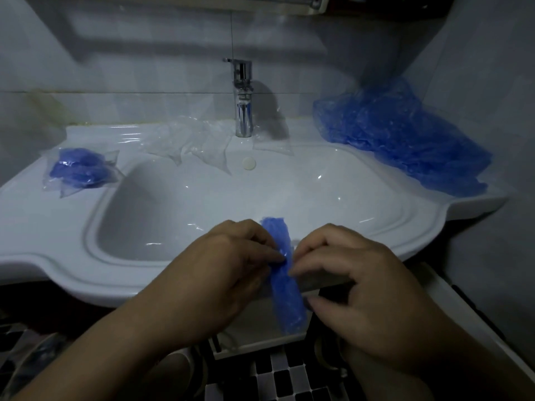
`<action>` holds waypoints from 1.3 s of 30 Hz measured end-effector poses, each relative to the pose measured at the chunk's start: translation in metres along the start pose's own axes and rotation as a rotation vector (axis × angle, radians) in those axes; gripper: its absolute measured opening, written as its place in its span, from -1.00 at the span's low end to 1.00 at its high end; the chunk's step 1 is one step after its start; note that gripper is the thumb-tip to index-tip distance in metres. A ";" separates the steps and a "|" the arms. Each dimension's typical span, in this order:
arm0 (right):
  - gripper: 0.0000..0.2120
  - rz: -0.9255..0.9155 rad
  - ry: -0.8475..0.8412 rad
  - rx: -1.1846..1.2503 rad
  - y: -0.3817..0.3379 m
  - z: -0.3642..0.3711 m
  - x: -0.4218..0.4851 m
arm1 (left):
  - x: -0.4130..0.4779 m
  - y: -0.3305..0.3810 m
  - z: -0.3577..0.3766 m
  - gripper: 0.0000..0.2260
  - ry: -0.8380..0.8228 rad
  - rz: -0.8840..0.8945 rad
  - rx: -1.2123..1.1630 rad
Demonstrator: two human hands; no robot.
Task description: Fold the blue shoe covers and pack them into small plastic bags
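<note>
Blue shoe cover (pixel 285 287), folded to a narrow strip, held over front rim of sink (pixel 58 227). Left hand (pixel 228 273) and right hand (pixel 359 290) both pinch its middle, fingers curled. Farther back: packed bag (pixel 79 169) on left ledge; empty clear bags (pixel 188 143) beside faucet (pixel 243 99); loose blue pile (pixel 405 134) on right ledge.

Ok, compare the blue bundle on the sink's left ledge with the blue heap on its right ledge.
The left bundle sits inside a clear plastic bag; the right heap is loose and unbagged. The left bundle is small and compact; the right heap is far bigger and sprawling. The left bundle lies low and flat; the right heap banks up against the wall. Both are crinkly blue plastic on the rim of the sink.
</note>
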State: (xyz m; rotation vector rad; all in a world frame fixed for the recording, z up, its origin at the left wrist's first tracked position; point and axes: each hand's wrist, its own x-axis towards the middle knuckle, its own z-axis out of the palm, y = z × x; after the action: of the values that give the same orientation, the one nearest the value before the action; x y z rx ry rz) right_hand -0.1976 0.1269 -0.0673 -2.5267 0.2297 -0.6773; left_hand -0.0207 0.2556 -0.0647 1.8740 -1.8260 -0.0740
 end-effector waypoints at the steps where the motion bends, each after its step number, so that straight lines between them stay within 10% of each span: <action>1: -0.74 -0.017 -0.016 0.027 0.000 0.001 -0.001 | 0.001 0.000 0.001 -0.73 -0.003 0.001 -0.014; 5: -0.96 -0.036 0.023 0.054 -0.001 0.007 -0.001 | 0.000 0.004 -0.002 -0.64 -0.025 0.003 -0.083; 18: -0.77 0.112 0.197 0.074 -0.006 0.020 0.004 | 0.004 0.008 0.003 -0.78 0.055 -0.134 -0.182; 39: -0.94 0.055 0.074 0.116 -0.005 0.012 0.005 | -0.004 0.013 -0.008 -0.87 0.016 -0.146 -0.303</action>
State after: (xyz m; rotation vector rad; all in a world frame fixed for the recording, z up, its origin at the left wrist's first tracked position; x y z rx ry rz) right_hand -0.1873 0.1353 -0.0717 -2.3794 0.2762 -0.7413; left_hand -0.0301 0.2624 -0.0537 1.7808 -1.5645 -0.3647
